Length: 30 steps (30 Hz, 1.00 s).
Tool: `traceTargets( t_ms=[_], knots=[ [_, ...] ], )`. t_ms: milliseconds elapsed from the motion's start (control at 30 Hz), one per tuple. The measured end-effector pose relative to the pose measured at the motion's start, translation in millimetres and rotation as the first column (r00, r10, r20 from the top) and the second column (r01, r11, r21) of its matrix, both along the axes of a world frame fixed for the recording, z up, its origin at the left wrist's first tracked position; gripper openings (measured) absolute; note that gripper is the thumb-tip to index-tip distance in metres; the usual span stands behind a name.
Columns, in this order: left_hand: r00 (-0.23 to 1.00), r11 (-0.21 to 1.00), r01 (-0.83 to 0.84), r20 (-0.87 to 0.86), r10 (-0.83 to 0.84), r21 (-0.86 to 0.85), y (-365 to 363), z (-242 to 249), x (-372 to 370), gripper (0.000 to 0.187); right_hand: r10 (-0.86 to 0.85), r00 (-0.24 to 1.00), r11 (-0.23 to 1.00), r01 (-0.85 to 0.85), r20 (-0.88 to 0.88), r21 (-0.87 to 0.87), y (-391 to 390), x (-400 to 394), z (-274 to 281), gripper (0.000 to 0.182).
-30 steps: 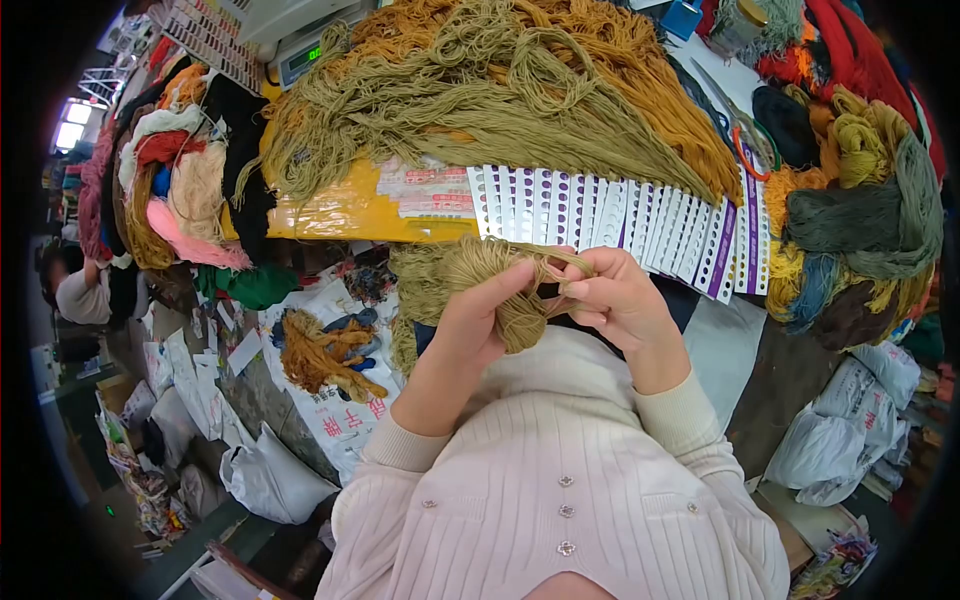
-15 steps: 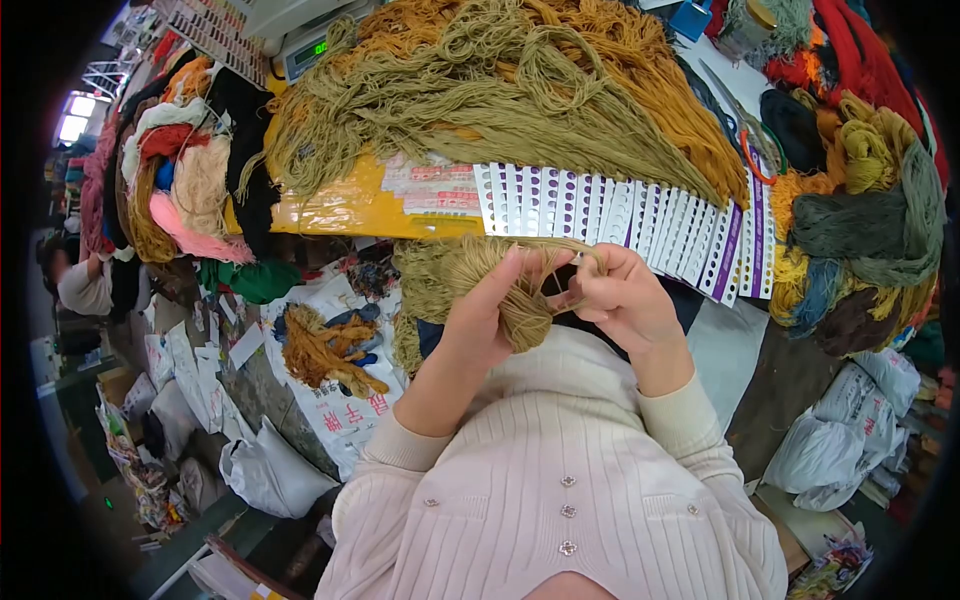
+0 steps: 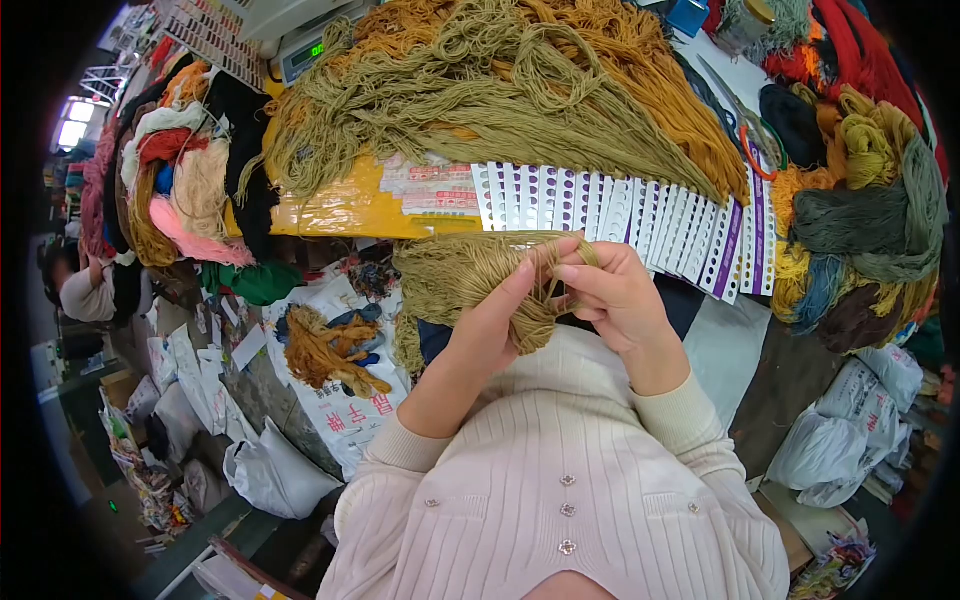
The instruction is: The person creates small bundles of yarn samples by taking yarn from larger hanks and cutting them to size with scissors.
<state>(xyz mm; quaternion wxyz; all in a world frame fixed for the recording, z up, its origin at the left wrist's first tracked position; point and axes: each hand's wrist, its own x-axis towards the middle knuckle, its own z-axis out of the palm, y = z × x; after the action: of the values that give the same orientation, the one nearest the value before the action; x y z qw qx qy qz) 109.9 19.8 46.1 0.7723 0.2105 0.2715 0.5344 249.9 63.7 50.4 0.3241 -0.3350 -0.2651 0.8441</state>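
Note:
In front of my chest, my left hand (image 3: 497,317) is closed around a hank of olive-tan yarn (image 3: 535,322), whose strands bunch over the fingers and hang down below them. My right hand (image 3: 618,299) pinches a few strands of the same yarn at the hank's right side, thumb against fingers. More of that olive yarn drapes off the table edge to the left of my hands. On the table beyond lies a large heap of olive yarn (image 3: 480,120), with orange-brown yarn (image 3: 660,75) under and behind it.
Punched cards (image 3: 600,208) lie fanned along the table edge, beside yellow taped wrapping (image 3: 330,205). Scissors (image 3: 745,130) with orange handles rest at the right, near piled coloured yarns (image 3: 860,220). A digital scale (image 3: 308,55) stands back left. Brown yarn scraps (image 3: 335,350) lie lower left.
My right hand has moved slightly left, closer to the left hand, and the fingertips now nearly meet at the yarn. The strands between them sit closer together.

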Motion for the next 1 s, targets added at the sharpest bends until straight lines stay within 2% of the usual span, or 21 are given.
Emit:
traceTargets(
  t_ms=[133,200,300,433,533,600,633,700,800,833,867,900,933,967,1000],
  knots=[
    [0.999,1.0,-0.009,0.03,0.009,-0.024,0,-2,-1,0.04,-0.007,0.996,1.0,0.006,-0.092,-0.012,0,2,-2,0.011],
    [0.997,0.998,-0.023,0.073,0.027,-0.052,0,-2,0,0.038,-0.01,0.997,1.0,0.009,-0.081,-0.016,1,3,-4,0.011],
    [0.995,0.989,-0.075,0.05,0.082,-0.124,1,3,1,0.031,-0.036,0.993,0.999,0.033,-0.108,-0.024,0,2,-4,0.01],
    [0.992,0.987,-0.122,0.012,0.124,-0.109,5,2,4,0.024,-0.083,0.99,0.997,0.082,-0.116,-0.016,0,2,-4,0.009],
    [0.989,0.984,-0.144,-0.001,0.145,-0.106,6,2,5,0.023,-0.075,0.967,0.997,0.075,-0.244,-0.008,1,6,-13,0.009],
    [0.983,0.977,-0.18,-0.061,0.174,-0.111,7,5,8,0.024,-0.114,0.969,0.993,0.115,-0.219,-0.01,-1,1,-10,0.008],
    [0.99,0.987,-0.136,-0.035,0.134,-0.091,7,1,6,0.022,-0.134,0.969,0.991,0.135,-0.206,-0.011,-1,-1,-8,0.007],
    [0.999,0.998,-0.044,0.013,0.045,-0.045,5,-11,-1,0.019,-0.036,0.95,0.998,0.017,-0.309,-0.064,-2,5,-13,0.006],
    [0.987,0.993,-0.119,0.105,0.12,-0.023,2,-8,-5,0.02,0.106,0.866,0.976,-0.186,-0.489,-0.117,1,22,-16,0.005],
    [1.0,0.999,-0.005,-0.024,0.004,-0.044,9,0,-9,0.018,0.144,0.824,0.959,-0.254,-0.549,-0.129,0,26,-14,0.005],
    [0.982,0.991,0.104,-0.148,-0.116,-0.082,17,14,-14,0.017,0.167,0.845,0.924,-0.314,-0.508,-0.219,2,33,-5,0.006],
    [0.936,0.97,0.203,-0.265,-0.231,-0.13,23,21,-15,0.017,0.254,0.909,0.941,-0.311,-0.332,-0.131,3,39,7,0.006],
    [0.872,0.97,0.236,-0.426,-0.24,-0.063,26,20,-13,0.018,0.319,0.938,0.944,-0.327,-0.136,-0.041,5,45,20,0.007],
    [0.866,0.949,0.312,-0.395,-0.305,-0.048,32,22,-17,0.02,0.357,0.931,0.932,-0.36,0.071,0.047,8,49,27,0.007],
    [0.853,0.922,0.386,-0.369,-0.369,-0.03,40,27,-29,0.021,0.237,0.844,0.82,-0.439,0.48,0.367,8,58,21,0.01]
  ],
)
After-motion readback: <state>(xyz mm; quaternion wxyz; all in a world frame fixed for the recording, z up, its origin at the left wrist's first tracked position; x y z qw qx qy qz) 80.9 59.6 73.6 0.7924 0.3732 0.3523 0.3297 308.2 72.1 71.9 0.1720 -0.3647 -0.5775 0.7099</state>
